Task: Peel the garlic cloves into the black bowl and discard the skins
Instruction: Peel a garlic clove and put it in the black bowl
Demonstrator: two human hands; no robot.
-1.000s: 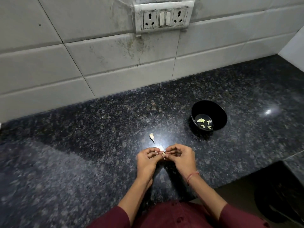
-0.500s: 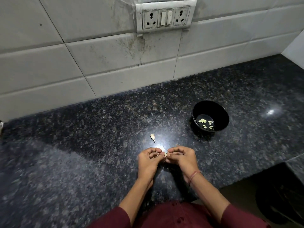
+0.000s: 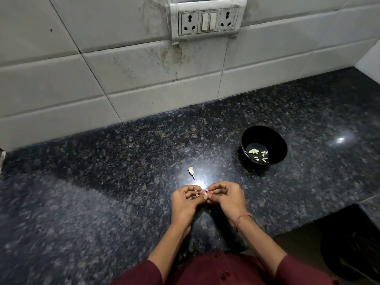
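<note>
- Grip: the fingertips of the left hand (image 3: 185, 202) and the right hand (image 3: 226, 199) meet and pinch one small pale-pink garlic clove (image 3: 205, 195) between them, just above the dark speckled granite surface (image 3: 102, 202).
- Change: over the last second both hands keep the same spot. The left fingers have uncurled slightly, and pale scraps of papery skin (image 3: 196, 192) now show against them.
- Judgement: the skin is coming away and this clove is nearly bare; the drop into the bowl is not yet made.
- Round glossy black bowl (image 3: 275, 140), well apart to the right, holds the same few peeled yellowish cloves (image 3: 258, 154); none added.
- One small whitish garlic piece (image 3: 191, 172) lies untouched just beyond the hands.
- Pose: forearms converge from the body, both hands curled, palms turned toward each other.
</note>
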